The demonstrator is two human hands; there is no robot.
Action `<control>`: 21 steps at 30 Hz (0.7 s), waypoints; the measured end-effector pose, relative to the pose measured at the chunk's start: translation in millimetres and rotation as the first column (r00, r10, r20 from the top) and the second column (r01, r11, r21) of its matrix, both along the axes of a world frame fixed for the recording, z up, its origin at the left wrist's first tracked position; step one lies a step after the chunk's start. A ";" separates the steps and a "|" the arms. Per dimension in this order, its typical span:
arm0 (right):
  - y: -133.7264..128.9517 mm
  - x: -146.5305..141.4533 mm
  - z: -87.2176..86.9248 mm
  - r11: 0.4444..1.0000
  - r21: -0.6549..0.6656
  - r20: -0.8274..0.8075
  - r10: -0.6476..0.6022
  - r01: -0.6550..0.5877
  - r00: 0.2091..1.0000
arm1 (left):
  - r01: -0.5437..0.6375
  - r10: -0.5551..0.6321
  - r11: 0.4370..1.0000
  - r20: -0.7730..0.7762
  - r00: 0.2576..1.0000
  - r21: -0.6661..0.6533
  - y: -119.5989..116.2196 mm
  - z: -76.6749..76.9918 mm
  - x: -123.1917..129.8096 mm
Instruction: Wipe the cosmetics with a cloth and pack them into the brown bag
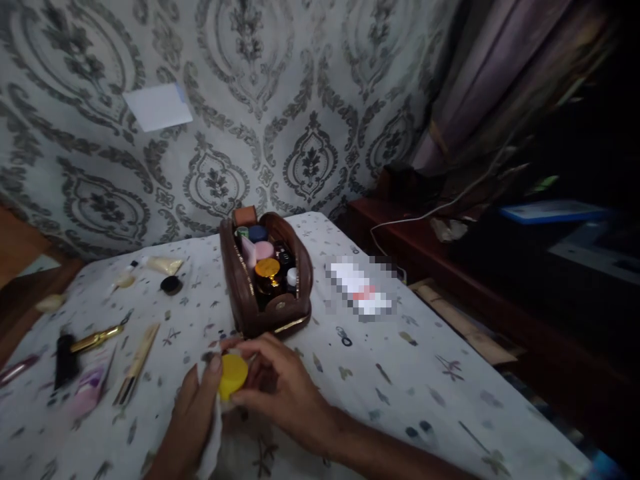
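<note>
A small jar with a round yellow lid (233, 376) is between my two hands, near the front of the brown toiletry bag. My right hand (290, 388) grips it from the right, thumb below and fingers curled over the far side. From the left, my left hand (193, 407) presses against it with a white cloth (214, 437), which hangs down below the palm. The jar's underside is hidden. Just beyond the hands, the brown bag (234, 293) stands unzipped, filled with several jars and bottles, among them one with a gold lid (267, 269).
Left on the patterned tablecloth (350, 407) lie a black tube (65, 360), a gold tube (97, 339), a pink-and-white tube (90, 390), a slim beige tube (137, 363), a black-lidded jar (171, 285) and a cream tube (164, 265). A blurred-out white item (360, 287) lies right of the bag.
</note>
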State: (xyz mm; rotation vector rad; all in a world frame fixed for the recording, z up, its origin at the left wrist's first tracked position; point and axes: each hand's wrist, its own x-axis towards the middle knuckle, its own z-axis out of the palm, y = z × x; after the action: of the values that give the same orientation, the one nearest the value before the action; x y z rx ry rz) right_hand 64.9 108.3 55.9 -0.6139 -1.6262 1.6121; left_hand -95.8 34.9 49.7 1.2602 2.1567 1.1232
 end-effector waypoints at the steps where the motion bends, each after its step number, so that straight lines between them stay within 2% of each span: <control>1: -2.2 -2.3 -4.5 0.998 -0.052 0.014 -0.031 0.032 0.999 | 0.023 -0.024 1.000 0.075 0.997 0.015 1.5 4.3 5.5; 3: -5.6 -6.5 -12.0 0.991 -0.125 0.014 -0.045 0.047 0.999 | 0.131 -0.144 0.986 0.133 0.981 0.099 3.8 12.2 13.5; 6: -7.5 -10.8 -17.7 0.986 -0.167 0.014 0.005 -0.003 1.000 | 0.279 -0.284 0.936 -0.011 0.959 0.213 3.5 15.9 14.8; 8: -7.1 -12.3 -18.3 0.992 -0.125 0.038 0.015 -0.010 0.999 | 0.367 -0.356 0.904 -0.088 0.930 0.222 0.9 13.9 10.9; 11: -6.0 -12.0 -16.5 1.000 0.003 0.090 0.009 -0.010 0.996 | 0.439 -0.425 0.876 -0.109 0.899 0.199 -3.6 12.2 5.6; 15: -4.2 -8.4 -12.2 0.988 0.150 0.139 0.022 -0.043 0.990 | 0.451 -0.455 0.876 -0.018 0.890 0.169 -5.9 19.7 4.4; 18: -1.3 -6.2 -10.0 0.958 0.269 0.116 0.067 -0.096 0.991 | 0.397 -0.418 0.902 0.118 0.901 0.170 -4.1 26.1 4.5; 21: 0.5 -6.8 -11.0 0.935 0.323 0.077 0.131 -0.149 0.988 | 0.338 -0.359 0.933 0.254 0.898 0.124 -2.1 25.9 3.7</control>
State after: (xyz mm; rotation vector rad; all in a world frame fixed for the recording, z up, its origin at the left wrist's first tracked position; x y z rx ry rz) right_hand 58.0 108.8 44.9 -0.3769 -1.9637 1.3850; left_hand -92.1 32.7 75.6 1.3678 1.6210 1.1543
